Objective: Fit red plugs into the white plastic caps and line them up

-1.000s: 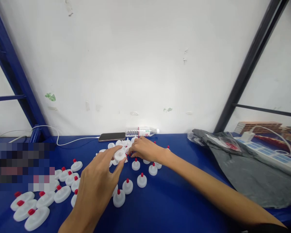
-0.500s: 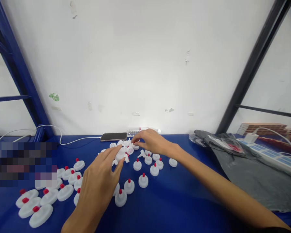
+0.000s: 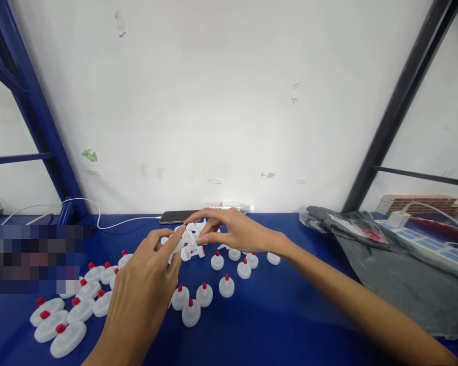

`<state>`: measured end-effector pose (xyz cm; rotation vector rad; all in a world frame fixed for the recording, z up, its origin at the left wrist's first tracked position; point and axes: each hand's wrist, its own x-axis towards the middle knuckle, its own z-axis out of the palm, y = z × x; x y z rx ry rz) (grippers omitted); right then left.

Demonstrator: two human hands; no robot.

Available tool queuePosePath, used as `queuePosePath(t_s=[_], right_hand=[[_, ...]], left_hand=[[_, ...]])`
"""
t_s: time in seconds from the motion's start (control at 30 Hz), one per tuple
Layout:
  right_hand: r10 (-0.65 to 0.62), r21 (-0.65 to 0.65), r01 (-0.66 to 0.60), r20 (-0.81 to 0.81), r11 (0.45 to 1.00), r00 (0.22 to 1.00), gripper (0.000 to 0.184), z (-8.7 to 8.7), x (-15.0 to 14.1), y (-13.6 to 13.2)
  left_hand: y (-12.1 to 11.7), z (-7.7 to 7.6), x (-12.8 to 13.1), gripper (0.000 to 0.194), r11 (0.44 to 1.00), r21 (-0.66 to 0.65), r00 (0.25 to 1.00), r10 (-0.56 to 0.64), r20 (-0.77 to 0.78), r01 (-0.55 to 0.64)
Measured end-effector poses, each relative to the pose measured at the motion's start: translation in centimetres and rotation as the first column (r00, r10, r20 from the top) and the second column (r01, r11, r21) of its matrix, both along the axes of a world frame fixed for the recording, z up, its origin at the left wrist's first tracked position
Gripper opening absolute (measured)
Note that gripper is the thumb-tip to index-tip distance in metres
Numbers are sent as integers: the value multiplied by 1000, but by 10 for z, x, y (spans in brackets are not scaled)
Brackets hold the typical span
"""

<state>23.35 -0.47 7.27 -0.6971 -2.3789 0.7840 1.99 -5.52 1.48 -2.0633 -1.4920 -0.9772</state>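
Observation:
Many white round caps with red tips lie on the blue table (image 3: 275, 315). A loose heap of white parts (image 3: 194, 235) sits in the middle, near the back. My left hand (image 3: 147, 287) reaches to the heap's left edge, its thumb and fingers pinched on a white cap (image 3: 178, 246). My right hand (image 3: 234, 231) comes in from the right, its index finger and thumb curled over the heap and meeting the left fingertips. What they pinch is too small to make out. Capped pieces (image 3: 226, 286) stand in front of both hands.
Rows of larger white caps (image 3: 61, 330) lie at the front left. A phone (image 3: 174, 217) on a white cable (image 3: 114, 221) and a lying water bottle (image 3: 232, 207) are by the wall. Grey cloth (image 3: 397, 279) and a power strip (image 3: 431, 249) fill the right side.
My right hand has drawn back from the heap's far side towards the left hand. My left hand has lifted slightly, and its fingers have closed in to meet the right fingertips.

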Motion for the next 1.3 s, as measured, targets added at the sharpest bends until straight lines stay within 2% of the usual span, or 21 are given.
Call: queuePosePath(t_s=[0.23,0.57,0.73,0.9,1.0,1.13,1.2,1.3], right_hand=[[-1,-38,0,-21,999,1000,36,0,-5,-1],[44,-72,-49,-78,996,996,26,-5,-4,-4],[56,-251,-88,-134,964,989,27,-3,-7,-9],[82,-390,-143,-169,910,982,26,-4,-5,-5],[144,-386,-177,-111,906,983,21,-5,-3,0],[201,-362,-211,-65,908,977,29,-1,2,5],[163,-342,-175,-65,923,985,31,0,7,10],[25,-300,-31,-22,953,999,34,-4,15,21]], left_hand=[[5,-4,-1,42,997,58,994,-53,-97,59],[3,-7,7,42,998,-25,994,-65,-84,63],[-2,-5,13,31,990,-90,994,-104,34,107],[-2,-6,20,21,970,-233,973,-19,232,74],[-1,-8,21,26,967,-245,948,11,318,71],[2,-9,20,37,943,-295,924,-32,382,155],[5,-8,18,51,939,-289,913,-57,404,186],[6,-5,15,62,951,-254,910,-59,410,176]])
